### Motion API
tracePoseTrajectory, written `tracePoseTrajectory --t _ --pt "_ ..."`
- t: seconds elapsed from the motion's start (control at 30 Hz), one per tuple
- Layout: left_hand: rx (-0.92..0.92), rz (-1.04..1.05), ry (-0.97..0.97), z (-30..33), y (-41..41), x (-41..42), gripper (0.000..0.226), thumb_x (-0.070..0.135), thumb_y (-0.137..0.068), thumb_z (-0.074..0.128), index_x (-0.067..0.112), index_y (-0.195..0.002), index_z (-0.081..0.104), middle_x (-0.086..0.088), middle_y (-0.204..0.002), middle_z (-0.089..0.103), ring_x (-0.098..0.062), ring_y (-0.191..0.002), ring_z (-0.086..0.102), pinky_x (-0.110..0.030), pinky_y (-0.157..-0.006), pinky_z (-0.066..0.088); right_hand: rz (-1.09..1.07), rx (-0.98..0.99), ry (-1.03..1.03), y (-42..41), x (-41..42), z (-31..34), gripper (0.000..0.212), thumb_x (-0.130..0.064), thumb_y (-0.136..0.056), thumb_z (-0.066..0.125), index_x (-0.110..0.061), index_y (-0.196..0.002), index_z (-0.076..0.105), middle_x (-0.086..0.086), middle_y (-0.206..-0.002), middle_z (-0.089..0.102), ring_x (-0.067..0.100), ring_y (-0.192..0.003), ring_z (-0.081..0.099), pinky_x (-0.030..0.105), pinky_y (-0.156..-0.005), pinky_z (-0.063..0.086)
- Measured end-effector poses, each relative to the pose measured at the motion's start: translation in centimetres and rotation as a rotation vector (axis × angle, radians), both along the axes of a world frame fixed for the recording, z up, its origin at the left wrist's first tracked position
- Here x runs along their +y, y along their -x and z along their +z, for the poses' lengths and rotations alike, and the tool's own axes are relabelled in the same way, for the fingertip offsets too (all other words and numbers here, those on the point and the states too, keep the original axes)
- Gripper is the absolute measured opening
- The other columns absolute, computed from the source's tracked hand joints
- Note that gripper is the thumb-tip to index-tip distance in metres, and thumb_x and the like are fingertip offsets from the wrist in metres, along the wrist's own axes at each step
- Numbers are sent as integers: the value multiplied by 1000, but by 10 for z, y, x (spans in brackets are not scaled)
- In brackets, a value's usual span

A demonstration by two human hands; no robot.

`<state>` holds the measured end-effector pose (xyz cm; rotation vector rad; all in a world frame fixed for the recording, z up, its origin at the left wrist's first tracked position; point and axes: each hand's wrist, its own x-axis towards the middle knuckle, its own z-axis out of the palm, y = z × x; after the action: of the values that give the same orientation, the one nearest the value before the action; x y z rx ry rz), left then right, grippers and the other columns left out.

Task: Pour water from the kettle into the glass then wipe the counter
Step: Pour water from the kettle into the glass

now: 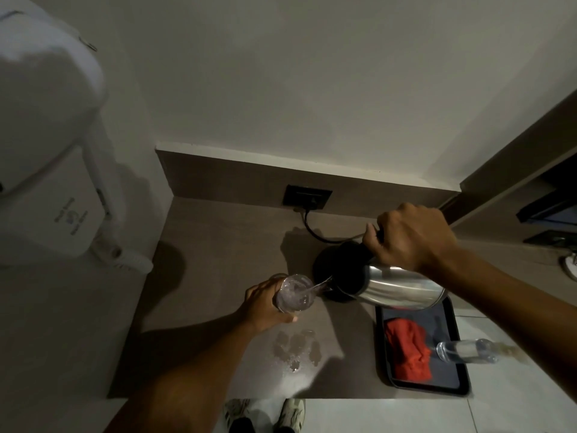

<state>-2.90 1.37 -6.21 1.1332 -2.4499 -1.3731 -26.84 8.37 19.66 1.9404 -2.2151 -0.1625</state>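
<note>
My right hand grips the black handle of a steel kettle, tilted with its spout toward the left. A thin stream of water runs from the spout into a clear glass. My left hand is wrapped around that glass, holding it just above the brown counter. Water droplets and small puddles lie on the counter in front of the glass. A red cloth rests crumpled on a dark tray at the right.
A clear plastic bottle lies across the tray's right edge. The kettle's black base sits behind it, its cord running to a wall socket. A white wall-mounted hair dryer hangs at the left. The counter's front edge is near my shoes.
</note>
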Motion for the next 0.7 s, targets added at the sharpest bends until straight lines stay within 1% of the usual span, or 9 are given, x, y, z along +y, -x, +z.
tracePoseTrajectory --t 0.13,0.3,0.4,0.57,0.63,0.7 --pt "1 6 4 0 -1 0 97 56 -53 88 32 -137 47 9 -134 62 -14 -124 57 -41 -109 45 -11 19 -6 -2 -1 2 60 -53 -88 26 -14 -51 51 0 -44 45 16 -36 39 23 -45 38" --pt "-5 1 2 0 -1 0 96 57 -52 87 33 -136 47 11 -132 62 -13 -122 58 -37 -107 45 0 14 -19 -3 -2 -1 60 -54 -89 25 -14 -51 50 -2 -43 43 14 -35 34 21 -43 34" --pt "-5 4 -1 0 -1 0 96 56 -52 87 33 -136 47 11 -133 61 -14 -123 57 -40 -109 43 8 3 -26 -4 -3 -3 60 -54 -89 25 -14 -50 50 -2 -43 41 14 -34 34 22 -43 35" --pt "-6 18 -8 1 0 0 94 56 -52 87 37 -135 46 12 -134 61 -13 -125 56 -39 -111 40 -4 21 -15 -7 -1 -7 59 -51 -89 29 -13 -48 49 -2 -42 40 15 -34 37 20 -43 31" --pt "-7 19 -14 1 0 0 95 55 -54 87 36 -136 45 12 -135 60 -14 -126 55 -39 -112 39 -9 5 -31 -9 -1 -10 59 -51 -89 29 -13 -49 50 -3 -42 39 15 -35 35 20 -43 32" --pt "-4 25 -18 0 -1 1 95 56 -53 87 37 -136 46 13 -134 60 -13 -126 54 -40 -112 39 -8 -13 -28 -10 -1 -13 58 -51 -89 30 -14 -49 50 -4 -42 35 14 -35 31 20 -43 30"
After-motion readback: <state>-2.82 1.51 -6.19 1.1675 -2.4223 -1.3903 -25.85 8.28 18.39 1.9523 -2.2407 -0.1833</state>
